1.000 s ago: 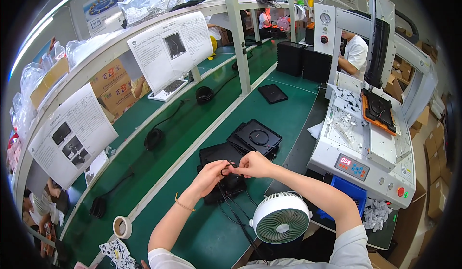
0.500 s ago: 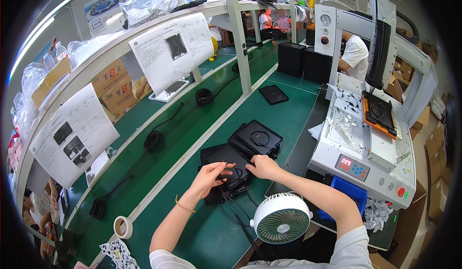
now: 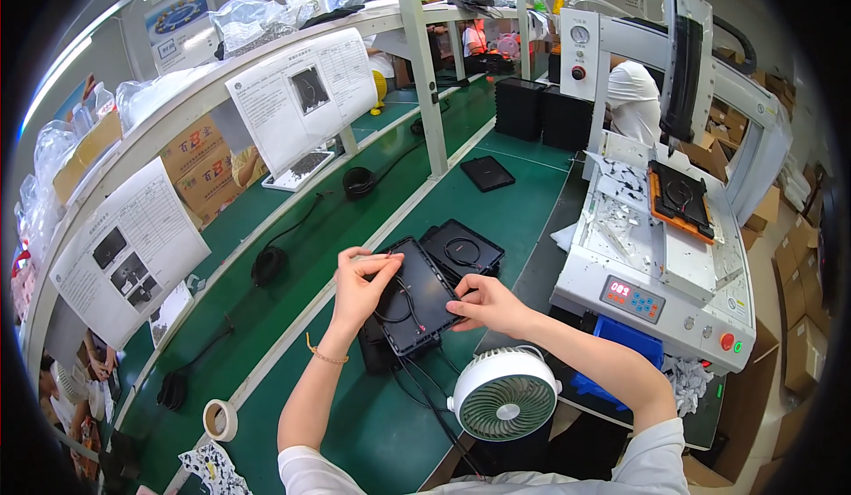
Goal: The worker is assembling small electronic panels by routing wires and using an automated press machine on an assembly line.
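A shallow rectangular black plastic housing (image 3: 427, 284) is tilted up over other black pieces in front of me. A thin black cable (image 3: 407, 293) curves across its inside face, with small red tips. My left hand (image 3: 362, 284) is closed in a pinch on the cable's upper end at the housing's far left corner. My right hand (image 3: 490, 305) pinches the housing's right edge between thumb and fingers. Just beyond lies a second black housing (image 3: 483, 245) with a coiled cable on it. Part of another black piece (image 3: 376, 353) shows underneath.
A white fan (image 3: 507, 397) stands close to my right forearm, cables beside it. On the right is a white bench machine (image 3: 620, 269) with an orange fixture (image 3: 681, 201) holding a black housing. A tape roll (image 3: 221, 420), cable coils (image 3: 269, 265) and a flat black piece (image 3: 487, 173) lie leftward and beyond.
The housing has been raised and tilted, its inside now showing more. My left hand moved away from me and left with the cable end; my right hand shifted to the housing's edge.
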